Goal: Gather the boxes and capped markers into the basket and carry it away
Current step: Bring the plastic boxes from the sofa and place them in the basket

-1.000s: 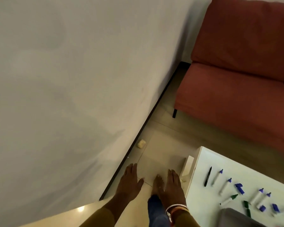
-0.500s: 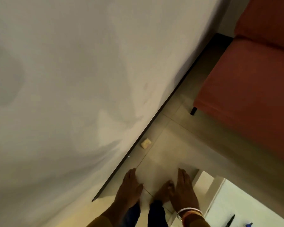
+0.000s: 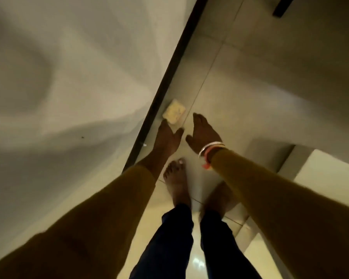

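A pale wall (image 3: 65,81) fills the left half of the view and meets a floor (image 3: 250,87) of large glossy beige tiles along a dark skirting board (image 3: 165,77) that runs diagonally from the top centre down toward the middle. At the right edge a white bench (image 3: 328,178) shows only one corner and part of its side; nothing on its top is in view. A dark furniture leg (image 3: 282,7) stands on the floor at the top right.

The person stands on the tiles in dark blue trousers (image 3: 169,238), barefoot, one foot (image 3: 176,182) clear and the other blurred beneath the right arm. Both arms, in mustard-yellow sleeves (image 3: 113,208), reach forward and down.

The left hand (image 3: 167,137) is open, fingers straight and together, thumb spread, empty, its fingertips just short of the small box. The right hand (image 3: 204,131) is likewise open and empty, palm turned inward, with white and orange bangles (image 3: 210,152) at the wrist.

A small pale yellow box (image 3: 174,114) lies flat on the floor tight against the skirting board, just beyond the left hand and to the left of the right hand. Whether the fingertips touch it cannot be told.
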